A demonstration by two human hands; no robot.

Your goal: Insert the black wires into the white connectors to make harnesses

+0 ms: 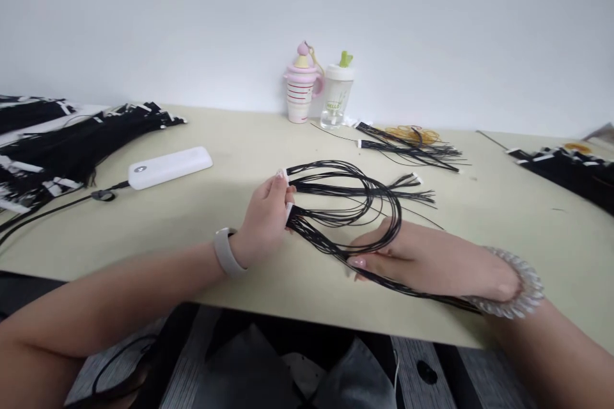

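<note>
My left hand (271, 211) is closed around the white connector end of a black wire harness (355, 192), near the middle of the table. Two white connector parts show at its fingertips, one above the other. From them the thin black wires run right, some bent into large loops. My right hand (398, 255) is closed on the lower strands of the same wires, thumb on top. Those strands pass under the palm toward the table's front edge. Other wire ends with a white connector (418, 177) lie just behind the loops.
Bundles of black wires (110, 131) with white connectors are heaped at left, near a white power bank (170, 167) with a black cable. Behind stand a pink cup (300, 89) and a clear cup (337, 96). More wire harnesses (407, 150), yellow rubber bands (415, 134) and another pile (570, 172) lie right.
</note>
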